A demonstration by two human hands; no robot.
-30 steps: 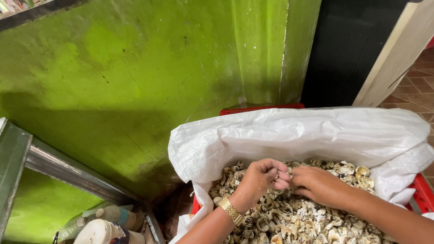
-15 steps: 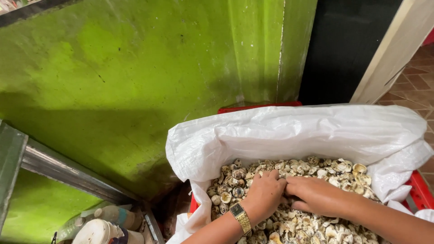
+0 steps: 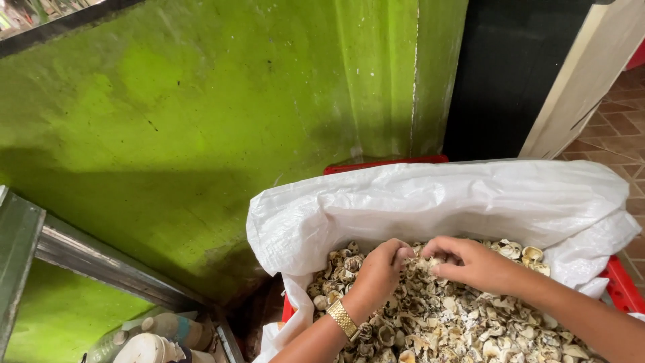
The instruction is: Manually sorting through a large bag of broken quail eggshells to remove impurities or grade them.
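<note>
I see both hands down in a heap of pale, broken shells (image 3: 470, 323) that fills a white woven sack (image 3: 443, 202). The sack's mouth is folded back over the rim of a red crate (image 3: 621, 286), which shows at the sack's far edge and again at its right side. My left hand (image 3: 383, 269), with a gold watch (image 3: 342, 319) on the wrist, is curled into a loose fist with its fingertips pressed into the shells near the sack's far left corner. My right hand (image 3: 470, 262) lies just beside it, fingers bent and pinched on the heap, the two hands almost touching at the knuckles (whether either one actually clamps a shell I cannot tell, the fingertips are buried). Behind the sack stands a green painted wall (image 3: 201, 134). At the lower left, beyond the crate, a metal rail (image 3: 101, 265) runs at a slant, with some pale jars (image 3: 144, 346) under it.
</note>
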